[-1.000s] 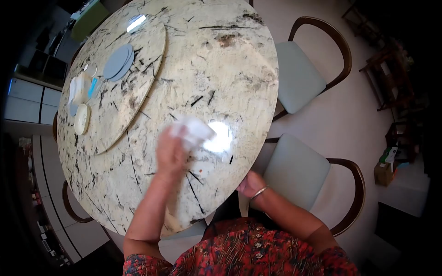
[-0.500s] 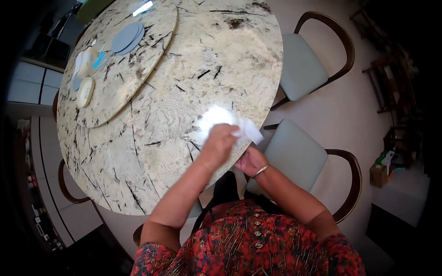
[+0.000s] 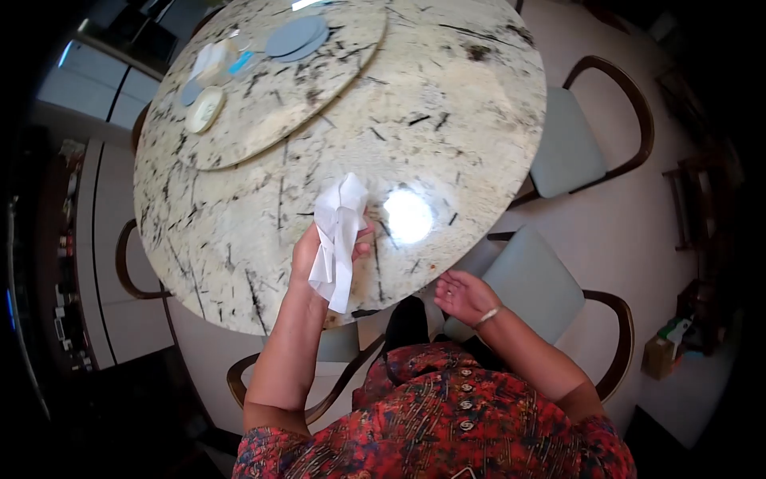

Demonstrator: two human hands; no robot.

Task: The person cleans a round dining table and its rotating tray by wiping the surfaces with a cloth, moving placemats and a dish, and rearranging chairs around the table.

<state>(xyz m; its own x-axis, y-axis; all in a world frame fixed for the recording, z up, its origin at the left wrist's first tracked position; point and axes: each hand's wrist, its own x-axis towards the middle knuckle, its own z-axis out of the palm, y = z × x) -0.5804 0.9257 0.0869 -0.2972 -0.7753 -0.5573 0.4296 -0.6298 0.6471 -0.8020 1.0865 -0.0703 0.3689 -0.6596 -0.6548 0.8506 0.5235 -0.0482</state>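
Observation:
My left hand [image 3: 305, 254] is closed on a white paper tissue [image 3: 339, 231], over the near part of the round marble-patterned table [image 3: 263, 207]. The crumpled tissue drapes across the palm and hides part of the fingers. Beside the table's near right edge, my right hand [image 3: 464, 297] is palm up with loosely curled fingers apart and nothing in it. A bracelet circles that wrist. A tiny orange speck [image 3: 433, 267] shows on the tabletop close to this hand.
On the raised round turntable [image 3: 319, 88] are grey round mats [image 3: 297, 38], an oval white dish [image 3: 206, 109] and a blue item [image 3: 240, 62]. Chairs with grey seats [image 3: 527, 279] and curved wooden backs surround the table. A cardboard box [image 3: 659, 357] stands at the right.
My left hand has moved left from the table's edge with the tissue, which now lies over the palm. My right hand has come out from beneath the edge. The view has shifted.

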